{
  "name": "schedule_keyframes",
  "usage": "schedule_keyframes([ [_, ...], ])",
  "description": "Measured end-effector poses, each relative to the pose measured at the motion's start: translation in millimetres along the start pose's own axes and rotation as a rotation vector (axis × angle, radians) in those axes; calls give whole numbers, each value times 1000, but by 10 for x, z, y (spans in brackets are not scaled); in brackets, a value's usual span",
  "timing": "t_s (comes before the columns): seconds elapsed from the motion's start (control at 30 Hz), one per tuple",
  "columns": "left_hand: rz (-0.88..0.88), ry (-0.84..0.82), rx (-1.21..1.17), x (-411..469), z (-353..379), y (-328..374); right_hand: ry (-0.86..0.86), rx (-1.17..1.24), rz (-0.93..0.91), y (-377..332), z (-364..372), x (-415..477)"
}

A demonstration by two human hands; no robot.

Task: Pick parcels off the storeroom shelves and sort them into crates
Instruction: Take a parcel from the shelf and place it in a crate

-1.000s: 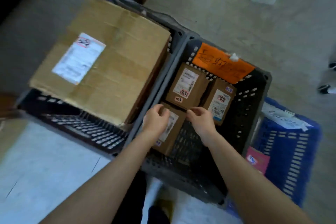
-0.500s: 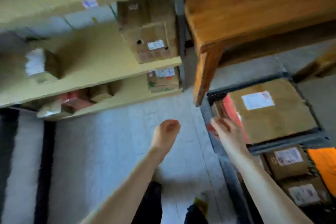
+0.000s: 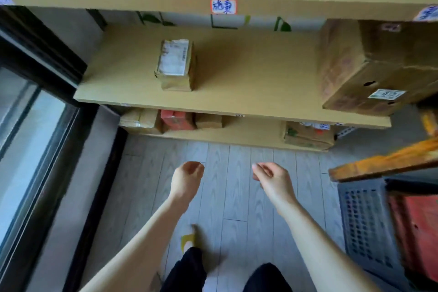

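Observation:
A small brown parcel (image 3: 175, 64) with a white label lies alone on the middle shelf (image 3: 248, 83), ahead and slightly left. A big cardboard box (image 3: 369, 64) stands at that shelf's right end. On the bottom shelf sit a taped parcel (image 3: 139, 121), a red parcel (image 3: 177, 119), a small brown parcel (image 3: 209, 121) and a printed box (image 3: 308, 135). My left hand (image 3: 187, 179) and my right hand (image 3: 272, 179) hang over the floor in front of the shelves, both empty with fingers loosely curled. A grey crate (image 3: 365, 223) is at the right edge.
A wooden table edge (image 3: 384, 161) juts in above the crate on the right. A dark-framed glass door (image 3: 35, 149) runs along the left. The grey plank floor (image 3: 227, 197) lies between me and the shelves. A handwritten label (image 3: 223, 6) marks the upper shelf edge.
I have turned from the crates to face the shelves. Both hands let go of the parcel in the crate and now hang empty over the floor.

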State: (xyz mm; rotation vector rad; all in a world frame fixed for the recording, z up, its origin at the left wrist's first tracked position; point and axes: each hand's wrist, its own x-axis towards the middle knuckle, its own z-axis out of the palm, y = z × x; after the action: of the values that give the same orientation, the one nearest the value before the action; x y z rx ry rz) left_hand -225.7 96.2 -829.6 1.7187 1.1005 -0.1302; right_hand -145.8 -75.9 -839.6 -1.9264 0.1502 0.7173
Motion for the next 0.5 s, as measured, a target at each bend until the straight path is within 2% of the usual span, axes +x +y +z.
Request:
schedule_keyframes([
  [0.13, -22, 27, 31, 657, -67, -161, -49, -74, 33, 88, 444, 510],
  [0.3, 3, 73, 64, 1629, 134, -295, -89, -229, 16, 279, 835, 1566],
  [0.5, 31, 133, 55, 2843, 559, -653, -28, -363, -61, 645, 1424, 2920],
])
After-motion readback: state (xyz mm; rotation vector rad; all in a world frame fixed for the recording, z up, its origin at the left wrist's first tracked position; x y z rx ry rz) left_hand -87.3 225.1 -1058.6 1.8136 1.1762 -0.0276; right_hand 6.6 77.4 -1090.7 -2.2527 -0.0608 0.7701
